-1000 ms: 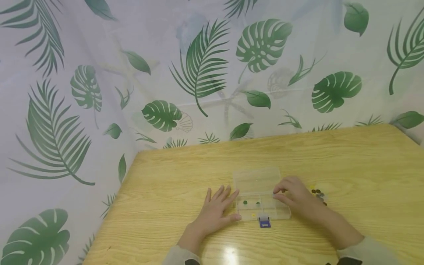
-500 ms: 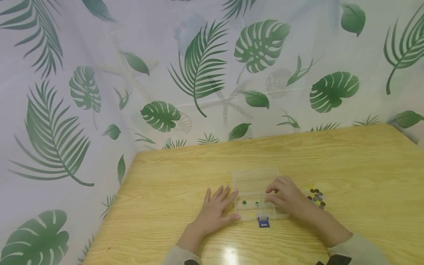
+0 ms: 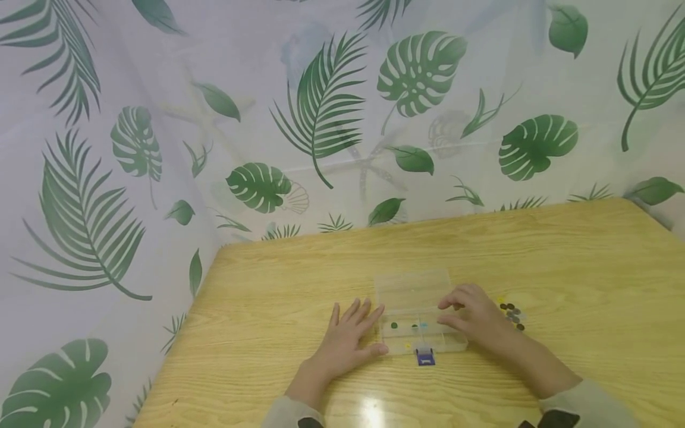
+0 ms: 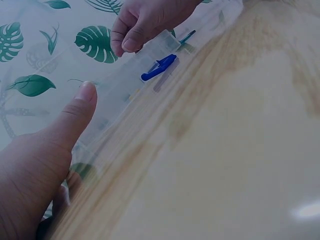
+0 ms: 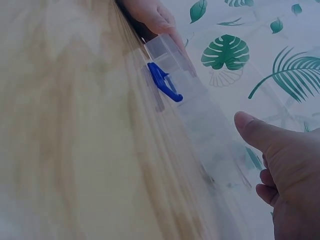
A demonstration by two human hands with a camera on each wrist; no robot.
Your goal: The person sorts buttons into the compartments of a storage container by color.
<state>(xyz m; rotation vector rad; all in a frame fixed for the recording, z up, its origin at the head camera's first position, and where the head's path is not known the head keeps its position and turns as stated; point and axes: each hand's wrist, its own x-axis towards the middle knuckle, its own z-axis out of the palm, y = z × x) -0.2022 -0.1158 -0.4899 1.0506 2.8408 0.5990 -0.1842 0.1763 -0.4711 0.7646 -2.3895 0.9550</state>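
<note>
My left hand (image 3: 346, 343) lies with fingers spread on the table, thumb and fingertips at the left edge of a clear plastic divided box (image 3: 455, 345). Its see-through lid (image 3: 412, 288) is folded back. Over the box's right part hovers my right hand (image 3: 476, 318), thumb and index finger apart with nothing seen between them. Inside the compartments lie a green disc (image 3: 394, 325), another dark green disc (image 3: 414, 327), a light blue piece (image 3: 424, 325) and a small yellow piece (image 3: 408, 345). A blue latch (image 3: 425, 358) hangs at the front; the right wrist view shows this latch (image 5: 164, 82) too.
Just right of my right hand, a loose pile of small button-like discs (image 3: 512, 313), brown, grey and yellow, lies on the wooden table (image 3: 267, 285). A leaf-printed cloth (image 3: 342, 119) stands behind the table and along its left side.
My right hand moved left over the middle compartments, then back slightly right, its fingers parting. A light blue piece now shows in the box beside the green disc. My left hand stayed put.
</note>
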